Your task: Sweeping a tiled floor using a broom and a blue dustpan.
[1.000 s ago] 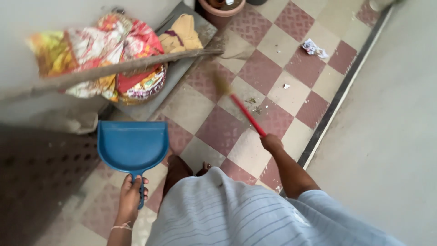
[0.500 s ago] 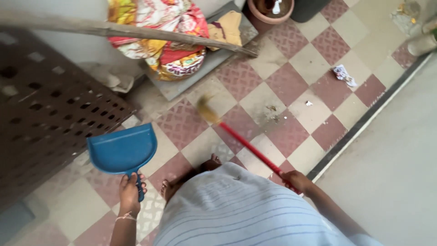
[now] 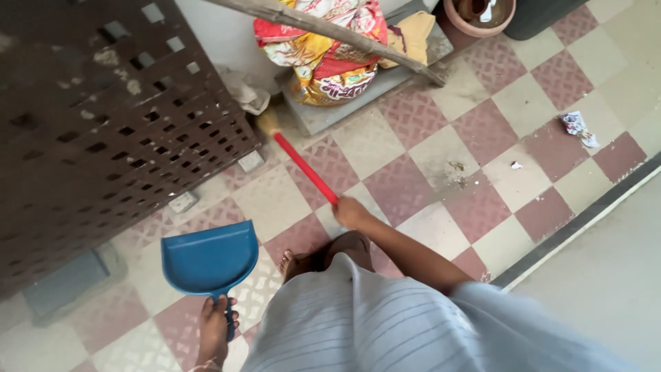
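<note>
— How far along is the sweeping?

— I am judging it barely begun. My right hand [image 3: 350, 211] is clenching the red handle of the broom [image 3: 303, 167], and its straw head is reaching toward the corner where the brown lattice grille [image 3: 117, 124] is meeting the grey slab [image 3: 358, 103]. My left hand [image 3: 215, 324] is gripping the handle of the blue dustpan [image 3: 210, 260], which is hanging just below the grille, above the checked floor [image 3: 537, 89]. The pan is looking bare; nothing is lying in it yet.

— And what is left?

— Most of it, I am thinking. A small dust pile [image 3: 456, 173] is sitting well to the right of the grille, a white scrap [image 3: 516, 164] is lying just beside that pile, and a crumpled paper [image 3: 577, 128] is lying farther right again. None of it is gathered near the pan.

— What is differing from half a second ago?

— The broom is pointing elsewhere now. Its head was lying out on the open tiles, away from the grille; now it is sitting tucked against the grille's corner, by the slab and the bundle of bright cloth [image 3: 323, 48]. My view is swinging as well, so the grille is filling more of the left side. My left grip is staying clamped on the dustpan, and the pan is keeping its place below the grille.
</note>
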